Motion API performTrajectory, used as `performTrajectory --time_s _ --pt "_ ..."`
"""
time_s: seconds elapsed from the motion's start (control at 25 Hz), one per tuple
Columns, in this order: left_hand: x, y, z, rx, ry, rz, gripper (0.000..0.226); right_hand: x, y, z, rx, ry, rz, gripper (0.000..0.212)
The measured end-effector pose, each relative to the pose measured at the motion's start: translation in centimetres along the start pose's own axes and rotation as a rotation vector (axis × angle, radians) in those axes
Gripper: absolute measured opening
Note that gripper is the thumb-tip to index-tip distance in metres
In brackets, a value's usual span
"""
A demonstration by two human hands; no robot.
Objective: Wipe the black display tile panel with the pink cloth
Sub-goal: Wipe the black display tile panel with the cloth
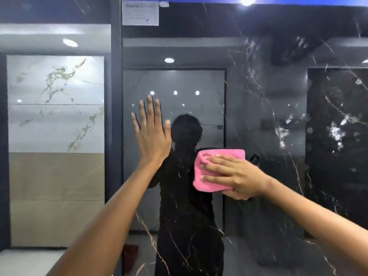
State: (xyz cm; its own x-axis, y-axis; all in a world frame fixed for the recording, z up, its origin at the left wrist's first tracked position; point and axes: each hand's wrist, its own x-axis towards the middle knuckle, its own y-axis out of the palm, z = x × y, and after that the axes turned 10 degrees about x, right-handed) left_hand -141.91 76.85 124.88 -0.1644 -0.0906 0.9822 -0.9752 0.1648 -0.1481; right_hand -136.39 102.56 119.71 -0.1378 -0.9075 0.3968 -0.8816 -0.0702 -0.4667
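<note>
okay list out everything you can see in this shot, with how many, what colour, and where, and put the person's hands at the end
black display tile panel: one, glossy black with pale veins, centre and right, mirroring the room and the person
paper label: one, white, stuck at the black panel's top left corner; print too blurred to read
light marble panel: one, white with greenish-gold veins above a beige lower part, on the left
dark frame strip: one, dark grey, upright between the two panels
pink cloth: one, pink, folded, flat against the black panel at centre
left hand: one, fingers spread, palm toward the black panel, left of the cloth
right hand: one, fingers straight, pressing the cloth to the panel
</note>
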Motion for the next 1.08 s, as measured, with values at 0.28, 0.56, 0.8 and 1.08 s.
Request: performTrajectory --time_s 0.28,0.56,0.8,1.08 --pt "0.0 0.4 0.1 0.044 0.012 -0.035 0.059 7.1 -7.7 -12.0 0.048 0.808 -0.63 0.064" --pt "0.0 0.2 0.1 0.028 0.008 -0.042 0.059 1.8 -4.5 -7.4 -0.14 -0.003 0.012 0.062" --pt "0.2 -0.5 -0.2 -0.056 -0.032 -0.044 0.058 9.6 -6.2 -8.6 -0.063 0.455 -0.277 0.061" --pt "6.7 -1.8 -5.1 -0.183 -0.008 -0.074 0.064 -0.5 -7.9 -13.6 -0.052 0.704 -0.556 0.04"
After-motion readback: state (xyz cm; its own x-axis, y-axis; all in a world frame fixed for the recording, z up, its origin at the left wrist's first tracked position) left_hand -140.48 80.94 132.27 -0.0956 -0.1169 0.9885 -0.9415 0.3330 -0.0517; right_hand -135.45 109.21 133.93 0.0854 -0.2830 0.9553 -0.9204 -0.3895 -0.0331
